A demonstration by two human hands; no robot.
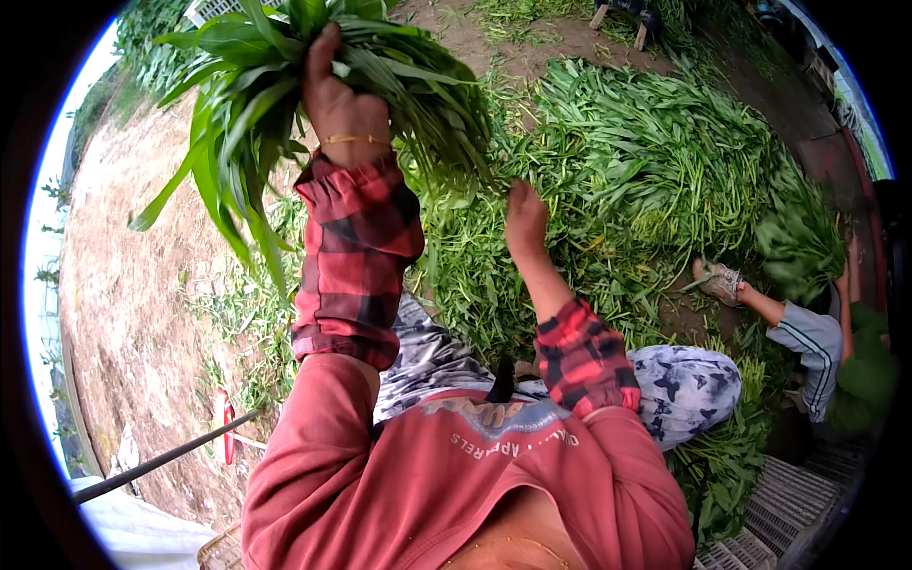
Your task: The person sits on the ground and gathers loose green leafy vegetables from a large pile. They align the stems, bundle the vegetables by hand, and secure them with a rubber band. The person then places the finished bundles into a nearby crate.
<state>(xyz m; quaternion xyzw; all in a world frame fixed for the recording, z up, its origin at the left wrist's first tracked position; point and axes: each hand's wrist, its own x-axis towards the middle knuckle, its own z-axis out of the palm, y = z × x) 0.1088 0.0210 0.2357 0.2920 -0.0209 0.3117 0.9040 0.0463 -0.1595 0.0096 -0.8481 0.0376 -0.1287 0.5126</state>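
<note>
My left hand (347, 117) is raised at the upper left, gripping a thick bunch of long-leaved greens (249, 107) that look like water spinach. Broad leaves hang down to its left, while thinner stems and leaves (442, 107) fan out to its right. Just beyond the drooping right end of that bunch is my right hand (527, 221), its fingers curled. Blur hides whether anything is between those fingers. Loose stems and leaves (477, 285) cover the ground below both hands, in front of my knees.
A large heap of cut greens (662, 157) lies ahead to the right. At the far right, another person (862, 349) holds a blurred bunch of greens (801, 242). Plastic crates (791, 499) stand at lower right. A dark pole (164, 452) and a red-handled tool (228, 427) are at left.
</note>
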